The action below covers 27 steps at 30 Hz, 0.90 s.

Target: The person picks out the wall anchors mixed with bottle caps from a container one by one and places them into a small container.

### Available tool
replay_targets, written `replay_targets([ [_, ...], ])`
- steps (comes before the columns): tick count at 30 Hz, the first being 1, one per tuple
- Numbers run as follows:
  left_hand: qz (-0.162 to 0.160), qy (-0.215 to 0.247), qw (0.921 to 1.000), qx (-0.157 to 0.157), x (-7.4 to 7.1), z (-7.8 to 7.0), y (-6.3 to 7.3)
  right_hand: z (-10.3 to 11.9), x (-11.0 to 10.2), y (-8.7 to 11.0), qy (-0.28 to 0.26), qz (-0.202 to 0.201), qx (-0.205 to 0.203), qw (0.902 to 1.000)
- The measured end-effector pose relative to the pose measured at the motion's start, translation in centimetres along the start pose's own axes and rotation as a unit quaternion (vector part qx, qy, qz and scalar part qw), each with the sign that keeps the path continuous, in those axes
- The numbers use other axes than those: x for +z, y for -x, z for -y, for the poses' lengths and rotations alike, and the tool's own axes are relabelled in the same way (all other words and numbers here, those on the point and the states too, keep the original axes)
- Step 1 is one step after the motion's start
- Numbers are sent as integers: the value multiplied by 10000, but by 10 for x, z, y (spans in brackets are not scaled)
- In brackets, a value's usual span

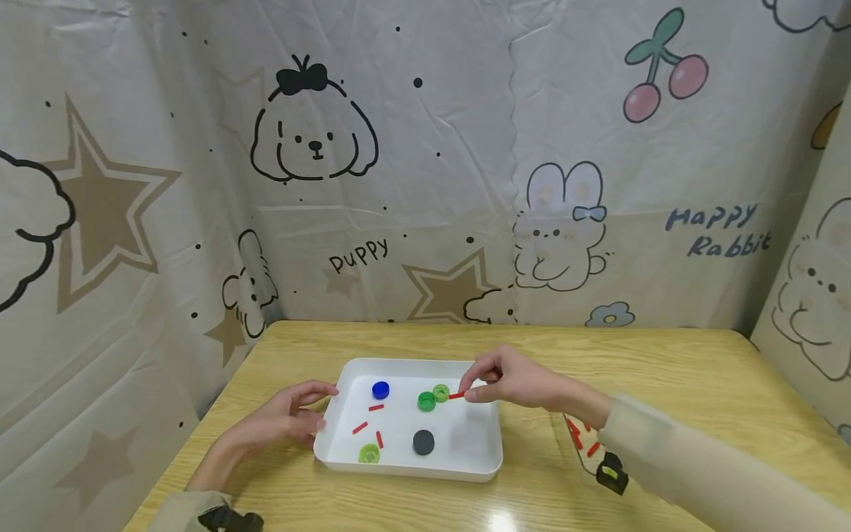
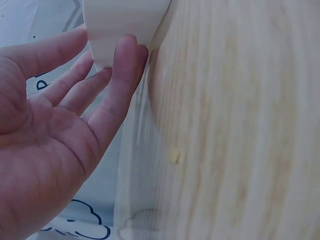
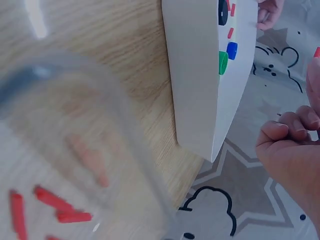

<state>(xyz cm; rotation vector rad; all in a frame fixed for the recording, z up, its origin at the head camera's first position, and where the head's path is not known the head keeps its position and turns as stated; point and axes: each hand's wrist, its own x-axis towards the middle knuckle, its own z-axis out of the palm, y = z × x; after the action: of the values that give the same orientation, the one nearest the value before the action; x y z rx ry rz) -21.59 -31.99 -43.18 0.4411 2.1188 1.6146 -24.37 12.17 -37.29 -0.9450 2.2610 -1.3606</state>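
Observation:
A white tray (image 1: pixel 459 458) stands on the table, holding a blue bottle cap (image 1: pixel 380 390), a green cap (image 1: pixel 426 401), two light green caps, one of them (image 1: pixel 368 454) at the front, and a dark grey cap (image 1: pixel 423 442). Several short red sticks (image 1: pixel 360 427) lie among them. Over the tray's right half, my right hand (image 1: pixel 515 380) pinches another red stick (image 1: pixel 456 396) between thumb and fingers, its free end beside the far light green cap (image 1: pixel 442 392). My left hand (image 1: pixel 289 414) touches the tray's left side with fingers fairly straight; the left wrist view shows its fingertips (image 2: pixel 125 55) against the wall.
Right of the tray, partly under my right forearm, lies a clear container (image 3: pixel 135 145) with several red sticks (image 1: pixel 593 448) inside. Patterned cloth (image 1: pixel 425 148) hangs behind the wooden table (image 1: pixel 532 458) and along both sides.

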Motion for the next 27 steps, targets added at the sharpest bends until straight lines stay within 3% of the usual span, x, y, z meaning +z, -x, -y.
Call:
replay_targets([
  [15, -4, 63, 10000, -71, -1, -3, -2, -13, -25, 67, 53, -774, 48, 9970],
  [27, -9, 122, 9999, -73, 0, 0, -1, -23, -41, 101, 27, -1100, 144, 9938],
])
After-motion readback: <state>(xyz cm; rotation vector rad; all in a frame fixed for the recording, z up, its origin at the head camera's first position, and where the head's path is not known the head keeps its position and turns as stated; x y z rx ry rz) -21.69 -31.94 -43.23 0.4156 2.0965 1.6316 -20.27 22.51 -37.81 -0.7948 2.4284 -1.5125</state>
